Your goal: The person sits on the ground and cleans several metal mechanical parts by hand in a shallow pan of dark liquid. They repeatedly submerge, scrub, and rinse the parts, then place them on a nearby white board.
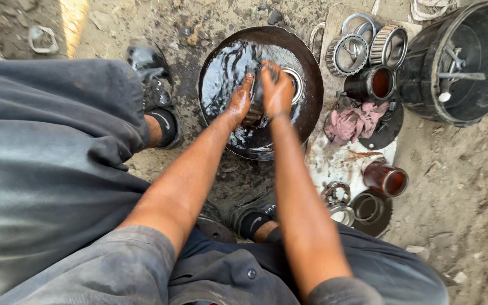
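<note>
Washing of a part in hand, judged from the pictures: both hands down in a round shallow pan [205,85] of dark oily liquid [227,62], set on the dirt ground [458,186] between the person's two shoes.

Left hand [239,101]: fingers narrow and curled, pressed round the near side of a roller bearing [253,116]. Wet to the wrist.

Right hand [278,90]: closed down over the top of the same roller bearing, knuckles up, palm hidden. Covers part of a bright metal ring [299,85] lying in the pan towards its right rim; whether touching it, cannot tell.

Roller bearing: near the middle of the pan, half sunk in the liquid, gripped between both hands and mostly hidden by them.

Next move, as a judgement only: calls for a firm two-handed hold, the part being slick with oil, and a clean place for setting down.

Beside the pan, on a stained board [334,161] on the ground: two large bearings [345,53] at the far edge, a dark cup [377,83], a pink rag [354,121], a red-brown cap [386,179] near the near edge. Black drum [481,34] standing just past the board's far right corner.
</note>
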